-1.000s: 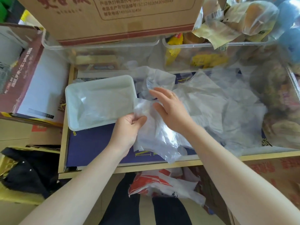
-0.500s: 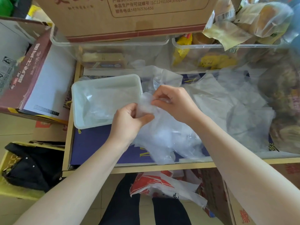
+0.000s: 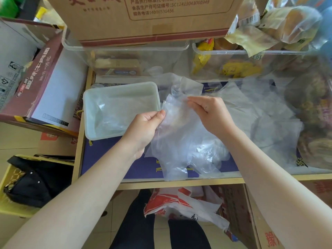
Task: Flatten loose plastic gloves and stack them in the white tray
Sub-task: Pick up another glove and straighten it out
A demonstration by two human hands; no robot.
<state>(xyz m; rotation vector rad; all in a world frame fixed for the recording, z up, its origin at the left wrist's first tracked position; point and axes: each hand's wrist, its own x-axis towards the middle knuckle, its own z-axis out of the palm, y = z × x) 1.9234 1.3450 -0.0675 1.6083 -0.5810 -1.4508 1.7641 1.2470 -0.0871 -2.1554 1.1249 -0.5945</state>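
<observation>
Just right of the white tray (image 3: pixel 93 112), a clear plastic glove (image 3: pixel 181 141) is pinched by left hand (image 3: pixel 143 128) and right hand (image 3: pixel 213 114); best pulled taut first.

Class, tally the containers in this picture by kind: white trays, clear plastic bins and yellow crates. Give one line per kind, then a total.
White tray: 1
Clear plastic bins: 2
Yellow crate: 1
Total: 4

A shop stockroom: printed cardboard cartons (image 3: pixel 143 17) and clear bins (image 3: pixel 251 56) of packaged snacks
</observation>
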